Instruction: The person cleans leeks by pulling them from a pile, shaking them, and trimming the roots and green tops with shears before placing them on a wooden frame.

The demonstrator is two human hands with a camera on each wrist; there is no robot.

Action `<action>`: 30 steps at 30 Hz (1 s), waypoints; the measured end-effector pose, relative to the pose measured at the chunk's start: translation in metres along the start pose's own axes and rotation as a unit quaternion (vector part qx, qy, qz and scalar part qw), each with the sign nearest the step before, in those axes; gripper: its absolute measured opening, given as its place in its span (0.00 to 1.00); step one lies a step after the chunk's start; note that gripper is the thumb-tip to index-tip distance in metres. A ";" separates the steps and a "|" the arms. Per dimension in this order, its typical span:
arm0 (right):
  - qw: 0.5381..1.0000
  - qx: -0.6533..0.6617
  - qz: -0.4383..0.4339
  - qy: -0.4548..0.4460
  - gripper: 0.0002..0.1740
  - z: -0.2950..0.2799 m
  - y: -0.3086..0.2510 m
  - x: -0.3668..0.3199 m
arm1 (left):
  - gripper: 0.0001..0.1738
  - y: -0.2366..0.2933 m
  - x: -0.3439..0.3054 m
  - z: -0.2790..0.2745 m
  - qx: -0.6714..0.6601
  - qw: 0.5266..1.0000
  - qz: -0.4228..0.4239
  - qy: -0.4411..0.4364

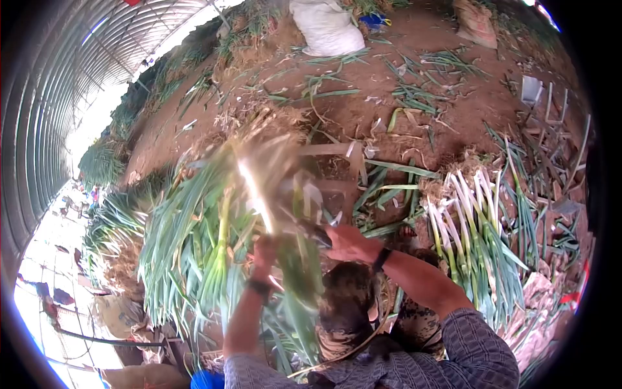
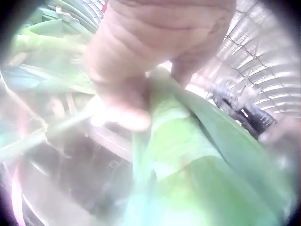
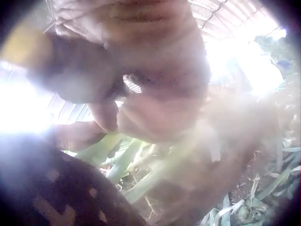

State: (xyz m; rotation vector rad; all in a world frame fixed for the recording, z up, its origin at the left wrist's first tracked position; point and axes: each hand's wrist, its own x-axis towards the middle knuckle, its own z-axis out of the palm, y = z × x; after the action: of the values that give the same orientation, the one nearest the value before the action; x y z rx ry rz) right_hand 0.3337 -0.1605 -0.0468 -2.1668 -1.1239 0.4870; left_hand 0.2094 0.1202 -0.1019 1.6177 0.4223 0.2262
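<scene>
In the head view my left hand [image 1: 264,255] grips a green onion [image 1: 256,192], its white stem pointing up and away, its blurred leaves hanging below. The left wrist view has the fingers of my left hand [image 2: 155,52] curled around the green onion [image 2: 181,150]. My right hand [image 1: 352,244], just to the right, holds a dark, short tool [image 1: 315,232] aimed at the stalk. That black tool [image 2: 254,117] also shows in the left wrist view; I cannot tell its kind. In the right wrist view my right hand [image 3: 150,80] has curled fingers, with leaves behind.
A heap of untrimmed green onions [image 1: 188,240] lies at the left. White-stemmed onions [image 1: 470,220] form a pile at the right. Cut leaves [image 1: 414,97] litter the soil ahead, near a white sack [image 1: 327,29]. A wooden frame [image 1: 330,150] stands before my knees.
</scene>
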 end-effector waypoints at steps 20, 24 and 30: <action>0.997 -0.081 0.013 -0.007 0.22 0.000 0.009 0.009 | 0.24 -0.074 -0.019 0.006 0.346 0.933 -0.087 -0.048; 0.997 0.024 0.069 -0.001 0.16 -0.010 0.003 0.019 | 0.20 -0.033 -0.024 0.014 0.247 0.962 -0.063 -0.097; 0.997 -0.007 0.011 -0.071 0.21 -0.013 0.003 0.009 | 0.17 -0.060 -0.038 -0.004 -0.124 0.990 -0.057 -0.023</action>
State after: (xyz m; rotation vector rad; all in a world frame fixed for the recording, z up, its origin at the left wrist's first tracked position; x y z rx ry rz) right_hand 0.3481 -0.1586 -0.0394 -2.1877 -1.1833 0.6533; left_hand 0.1654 0.1119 -0.1567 1.3484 0.4310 0.1481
